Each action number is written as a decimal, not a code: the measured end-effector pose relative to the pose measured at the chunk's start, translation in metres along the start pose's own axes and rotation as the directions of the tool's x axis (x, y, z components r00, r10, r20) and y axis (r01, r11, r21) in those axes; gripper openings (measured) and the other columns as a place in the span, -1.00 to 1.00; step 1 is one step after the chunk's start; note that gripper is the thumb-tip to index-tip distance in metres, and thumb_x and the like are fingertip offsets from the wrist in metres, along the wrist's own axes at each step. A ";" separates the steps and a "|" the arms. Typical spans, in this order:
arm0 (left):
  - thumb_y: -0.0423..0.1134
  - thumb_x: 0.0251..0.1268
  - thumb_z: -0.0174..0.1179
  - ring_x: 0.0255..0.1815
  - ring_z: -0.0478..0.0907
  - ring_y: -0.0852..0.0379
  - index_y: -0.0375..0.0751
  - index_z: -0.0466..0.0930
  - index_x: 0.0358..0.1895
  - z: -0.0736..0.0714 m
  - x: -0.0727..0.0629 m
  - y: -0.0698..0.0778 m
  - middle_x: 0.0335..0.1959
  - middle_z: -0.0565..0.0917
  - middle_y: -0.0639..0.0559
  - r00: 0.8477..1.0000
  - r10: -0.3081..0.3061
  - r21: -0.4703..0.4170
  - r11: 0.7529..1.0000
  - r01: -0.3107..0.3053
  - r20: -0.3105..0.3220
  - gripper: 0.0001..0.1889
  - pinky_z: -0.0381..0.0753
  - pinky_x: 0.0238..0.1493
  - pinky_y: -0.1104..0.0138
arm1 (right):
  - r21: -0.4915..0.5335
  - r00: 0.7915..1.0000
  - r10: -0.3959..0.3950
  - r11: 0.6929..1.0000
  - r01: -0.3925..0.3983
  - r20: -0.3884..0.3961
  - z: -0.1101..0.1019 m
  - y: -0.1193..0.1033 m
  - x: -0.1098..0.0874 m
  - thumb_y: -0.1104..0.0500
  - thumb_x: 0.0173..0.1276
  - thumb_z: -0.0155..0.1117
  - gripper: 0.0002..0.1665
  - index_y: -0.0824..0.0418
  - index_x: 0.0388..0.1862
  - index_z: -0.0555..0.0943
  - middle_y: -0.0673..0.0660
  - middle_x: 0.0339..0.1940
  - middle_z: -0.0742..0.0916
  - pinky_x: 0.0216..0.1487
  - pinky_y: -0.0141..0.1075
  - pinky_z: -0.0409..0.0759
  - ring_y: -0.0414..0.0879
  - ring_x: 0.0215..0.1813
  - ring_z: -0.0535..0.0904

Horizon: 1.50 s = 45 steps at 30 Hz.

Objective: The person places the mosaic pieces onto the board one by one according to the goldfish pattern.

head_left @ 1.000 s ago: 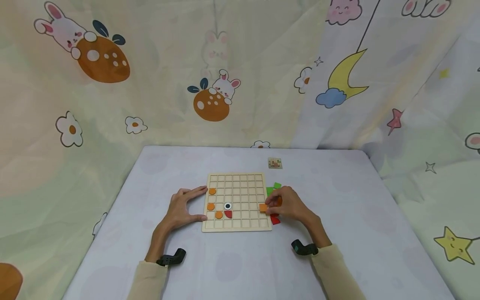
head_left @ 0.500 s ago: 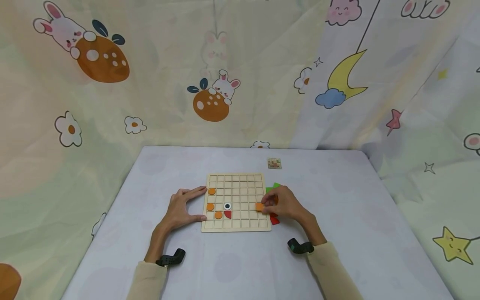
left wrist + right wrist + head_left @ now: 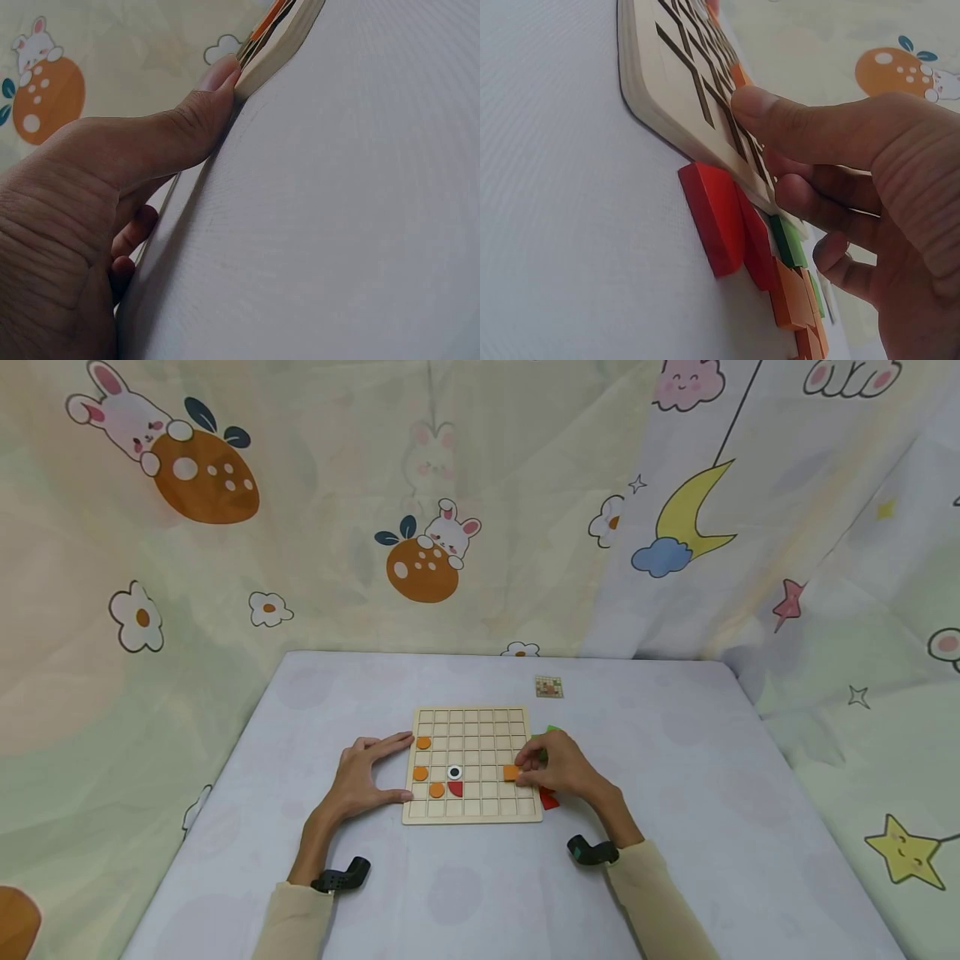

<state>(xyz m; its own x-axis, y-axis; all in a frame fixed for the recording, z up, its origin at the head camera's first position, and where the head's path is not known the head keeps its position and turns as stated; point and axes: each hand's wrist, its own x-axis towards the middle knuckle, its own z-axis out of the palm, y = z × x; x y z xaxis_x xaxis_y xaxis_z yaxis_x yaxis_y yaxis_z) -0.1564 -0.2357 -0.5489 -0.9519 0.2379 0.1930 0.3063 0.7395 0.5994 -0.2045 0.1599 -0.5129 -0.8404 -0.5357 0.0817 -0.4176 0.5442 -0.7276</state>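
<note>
A wooden grid board (image 3: 480, 817) lies flat on the table. Against its left edge rests my left hand (image 3: 360, 781), thumb and fingers spread apart; in the left wrist view the thumb (image 3: 172, 139) touches the board's side. My right hand (image 3: 558, 764) pinches an orange square tile (image 3: 511, 773) over the board's right part, its tip also showing past the thumb in the right wrist view. Toward the board's left sit several orange round pieces (image 3: 437, 790), a black-and-white eye disc (image 3: 454, 772) and a red quarter-round piece (image 3: 455, 788).
Beside the board's right edge lie red pieces (image 3: 712, 217), orange pieces (image 3: 793, 292) and green pieces (image 3: 787, 241), partly hidden by my right hand in the head view. A small patterned card (image 3: 548, 687) lies behind the board. A printed cloth hangs behind the table (image 3: 465, 893).
My right hand has slid left with the orange square tile, from the board's right edge inward over the grid. My left hand stays put.
</note>
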 end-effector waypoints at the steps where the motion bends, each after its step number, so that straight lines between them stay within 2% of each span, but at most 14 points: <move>1: 0.25 -0.13 0.73 0.19 0.43 -0.02 0.14 0.56 0.57 0.000 0.000 0.000 0.62 0.56 0.11 1.000 -0.002 0.000 1.000 0.002 0.001 0.05 0.23 0.30 -0.11 | 0.001 1.000 -0.001 1.000 0.001 0.000 0.000 0.000 0.000 0.26 0.14 0.78 -0.76 0.17 -0.25 0.86 -0.06 -0.35 0.84 -0.19 -0.37 0.67 -0.26 -0.31 0.67; 5: 0.25 -0.13 0.73 0.22 0.44 -0.04 0.14 0.55 0.58 0.000 0.000 0.000 0.62 0.56 0.11 1.000 -0.004 0.002 1.000 0.004 0.003 0.05 0.23 0.32 -0.12 | 0.009 1.000 -0.021 1.000 0.021 -0.004 0.001 -0.001 0.001 0.28 0.16 0.76 -0.78 0.19 -0.25 0.85 -0.05 -0.37 0.83 -0.19 -0.36 0.67 -0.25 -0.32 0.66; 11: 0.24 -0.12 0.73 0.24 0.44 -0.04 0.14 0.55 0.58 0.000 0.001 0.001 0.62 0.55 0.10 1.000 -0.008 -0.003 1.000 0.008 0.005 0.05 0.23 0.34 -0.12 | 0.001 1.000 0.001 1.000 -0.001 -0.015 0.003 -0.003 0.004 0.27 0.17 0.76 -0.78 0.14 -0.25 0.85 -0.07 -0.38 0.81 -0.19 -0.36 0.65 -0.22 -0.31 0.65; 18: 0.23 -0.12 0.74 0.19 0.42 0.00 0.15 0.55 0.58 0.000 0.002 0.001 0.62 0.56 0.11 1.000 -0.010 -0.003 1.000 0.010 0.008 0.05 0.23 0.32 -0.10 | -0.015 1.000 -0.015 1.000 0.015 -0.026 0.005 -0.006 0.008 0.25 0.17 0.76 -0.79 0.13 -0.25 0.85 -0.08 -0.38 0.81 -0.19 -0.37 0.65 -0.24 -0.31 0.64; 28: 0.24 -0.12 0.73 0.21 0.44 -0.03 0.15 0.55 0.58 -0.001 0.003 0.002 0.62 0.55 0.11 1.000 -0.008 -0.005 1.000 0.008 0.016 0.05 0.22 0.35 -0.13 | 0.037 1.000 0.009 0.999 -0.008 -0.009 0.011 -0.011 0.014 0.25 0.18 0.76 -0.79 0.12 -0.25 0.85 -0.07 -0.35 0.83 -0.16 -0.37 0.68 -0.23 -0.29 0.69; 45: 0.24 -0.11 0.73 0.26 0.44 -0.06 0.14 0.54 0.59 0.001 0.001 -0.001 0.62 0.55 0.10 1.000 -0.015 0.005 1.000 0.015 0.009 0.05 0.22 0.36 -0.13 | 0.006 1.000 -0.018 1.000 0.018 -0.014 0.016 -0.013 0.019 0.21 0.19 0.76 -0.79 0.14 -0.25 0.85 -0.08 -0.39 0.80 -0.24 -0.37 0.65 -0.23 -0.32 0.64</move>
<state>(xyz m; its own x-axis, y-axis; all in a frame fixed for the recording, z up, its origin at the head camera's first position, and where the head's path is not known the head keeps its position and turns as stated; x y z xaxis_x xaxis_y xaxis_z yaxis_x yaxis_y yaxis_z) -0.1576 -0.2355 -0.5498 -0.9565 0.2323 0.1766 0.2917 0.7459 0.5987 -0.2097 0.1318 -0.5124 -0.8376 -0.5363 0.1045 -0.4308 0.5307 -0.7299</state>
